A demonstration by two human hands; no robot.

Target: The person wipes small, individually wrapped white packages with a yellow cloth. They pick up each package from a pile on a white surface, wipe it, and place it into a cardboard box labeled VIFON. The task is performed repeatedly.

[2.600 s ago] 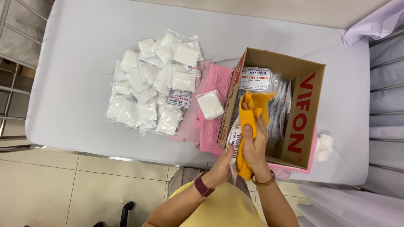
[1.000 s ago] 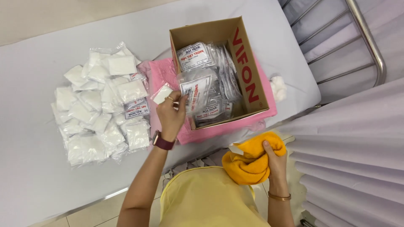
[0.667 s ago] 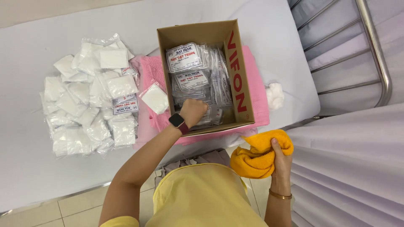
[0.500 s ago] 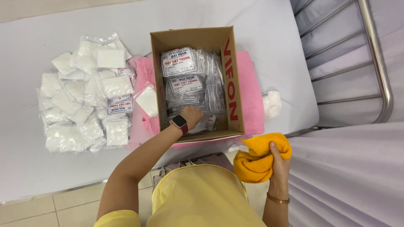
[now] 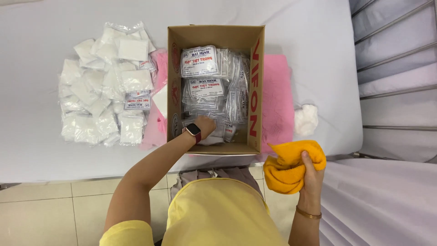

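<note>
An open brown cardboard box (image 5: 255,91) stands on the white-covered bed, filled with clear packets of white gauze (image 5: 200,84). My left hand (image 5: 207,126), with a dark watch on the wrist, reaches into the near end of the box and rests among the packets; whether it grips one is hidden. My right hand (image 5: 312,175) is off the bed's near edge, closed around a bunched yellow cloth (image 5: 289,166).
A heap of several white gauze packets (image 5: 107,102) lies left of the box. A pink cloth (image 5: 275,100) is spread under the box. A white wad (image 5: 306,119) sits right of it. Metal bed rails (image 5: 396,86) run along the right.
My right hand pulled the yellow cloth out of the box and down past the bed's edge. My left hand moved from beside the box into it.
</note>
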